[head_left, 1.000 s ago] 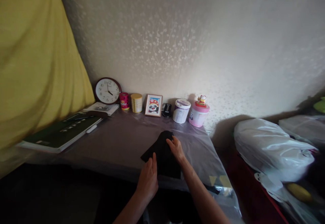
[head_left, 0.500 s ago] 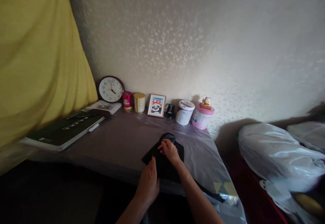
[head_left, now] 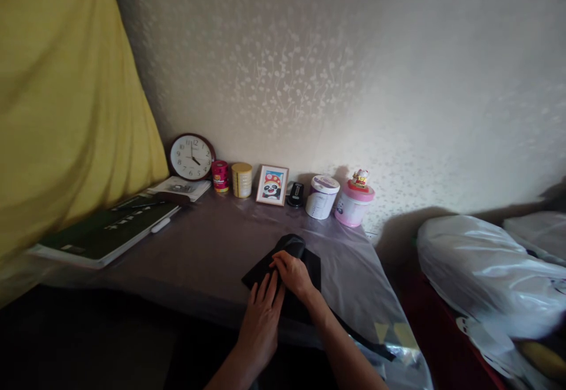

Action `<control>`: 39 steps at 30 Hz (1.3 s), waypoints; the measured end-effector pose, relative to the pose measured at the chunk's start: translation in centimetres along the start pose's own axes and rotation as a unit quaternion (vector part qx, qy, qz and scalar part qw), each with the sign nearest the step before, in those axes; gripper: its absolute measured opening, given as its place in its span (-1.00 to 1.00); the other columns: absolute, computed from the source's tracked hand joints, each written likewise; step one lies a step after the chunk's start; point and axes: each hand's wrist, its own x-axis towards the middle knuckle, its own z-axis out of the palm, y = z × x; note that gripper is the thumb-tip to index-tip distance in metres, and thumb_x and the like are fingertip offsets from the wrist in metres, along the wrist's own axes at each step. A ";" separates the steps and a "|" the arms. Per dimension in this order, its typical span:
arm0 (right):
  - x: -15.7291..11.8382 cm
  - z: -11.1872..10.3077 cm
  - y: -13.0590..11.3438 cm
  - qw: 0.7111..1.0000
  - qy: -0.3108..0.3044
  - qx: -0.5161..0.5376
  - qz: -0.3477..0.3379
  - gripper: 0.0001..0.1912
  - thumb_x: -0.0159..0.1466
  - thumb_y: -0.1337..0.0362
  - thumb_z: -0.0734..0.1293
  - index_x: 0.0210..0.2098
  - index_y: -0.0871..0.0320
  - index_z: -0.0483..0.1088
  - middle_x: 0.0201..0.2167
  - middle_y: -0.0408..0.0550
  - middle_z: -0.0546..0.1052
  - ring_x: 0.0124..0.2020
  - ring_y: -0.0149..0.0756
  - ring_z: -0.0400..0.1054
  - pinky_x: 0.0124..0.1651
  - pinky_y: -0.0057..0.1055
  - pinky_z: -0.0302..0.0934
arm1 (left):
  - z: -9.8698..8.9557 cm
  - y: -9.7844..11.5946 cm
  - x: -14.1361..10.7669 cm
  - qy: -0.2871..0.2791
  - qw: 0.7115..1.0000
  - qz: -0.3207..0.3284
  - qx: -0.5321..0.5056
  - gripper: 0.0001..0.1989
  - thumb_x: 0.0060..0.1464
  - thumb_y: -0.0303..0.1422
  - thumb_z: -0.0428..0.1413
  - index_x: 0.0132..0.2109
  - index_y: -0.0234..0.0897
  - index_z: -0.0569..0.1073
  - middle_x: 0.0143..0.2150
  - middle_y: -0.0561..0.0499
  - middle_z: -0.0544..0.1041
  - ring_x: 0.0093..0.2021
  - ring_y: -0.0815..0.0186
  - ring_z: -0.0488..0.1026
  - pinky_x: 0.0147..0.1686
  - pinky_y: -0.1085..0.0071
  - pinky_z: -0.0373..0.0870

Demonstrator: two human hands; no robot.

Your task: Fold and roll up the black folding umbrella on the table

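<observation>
Black cloth (head_left: 260,267) under both hands (head_left: 262,322) (head_left: 292,273); pink tub (head_left: 351,209) lidded, contents hidden.

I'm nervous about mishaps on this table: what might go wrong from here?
The black sheet lies near the table's front edge, so it might slip off. The black strip by the right forearm might snag. The figurine, perched on the pink tub, might topple if knocked.

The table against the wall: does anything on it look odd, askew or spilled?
The round clock is slightly odd: it seems propped against the wall rather than hung. A lucky cat figurine perches atop the pink-lidded tub. The black cloth under the left hand and right hand looks rumpled. I see no spill.
</observation>
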 end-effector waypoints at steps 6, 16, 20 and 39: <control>-2.1 -0.3 0.6 0.983 0.030 -0.018 -0.179 -0.72 0.31 0.27 0.12 -0.19 0.06 0.46 -0.21 -0.08 0.55 -0.17 -0.30 0.37 -0.01 -0.32 0.19 | 2.5 -0.4 0.1 0.003 0.999 -0.007 -0.035 -0.21 -0.19 -0.72 -0.15 0.27 -0.39 0.00 0.28 -0.23 0.10 0.27 0.07 0.02 0.18 0.12 0.14; 3.0 -0.3 6.2 0.981 0.064 -0.066 -0.171 -0.70 0.32 0.31 0.10 -0.11 0.10 0.43 -0.08 -0.05 0.51 0.10 -0.26 0.22 0.22 -0.10 -0.11 | 1.6 0.0 0.0 -0.030 0.996 -0.056 -0.067 -0.06 -0.22 -0.79 -0.16 0.30 -0.27 -0.33 0.35 -0.23 -0.15 0.29 0.08 -0.03 0.18 0.18 0.13; 5.4 -0.2 7.3 0.991 0.060 -0.048 -0.111 -0.70 0.32 0.30 0.11 -0.14 0.10 0.44 -0.07 -0.06 0.50 0.11 -0.29 0.21 0.19 -0.21 -0.04 | 1.6 -0.2 -0.1 -0.052 0.990 -0.069 -0.107 -0.05 -0.25 -0.81 -0.22 0.30 -0.29 -0.33 0.35 -0.28 -0.20 0.28 0.11 0.01 0.17 0.20 0.14; -3.2 -5.6 10.9 0.948 0.106 0.161 0.252 -0.69 0.19 0.14 0.10 -0.46 0.18 0.35 -0.50 -0.07 0.47 -0.47 -0.30 0.42 -0.49 -0.41 0.30 | 1.1 -0.3 -0.3 -0.017 0.987 -0.063 -0.148 -0.10 -0.18 -0.75 -0.23 0.29 -0.35 -0.45 0.33 -0.30 -0.09 0.30 0.16 -0.07 0.17 0.19 0.13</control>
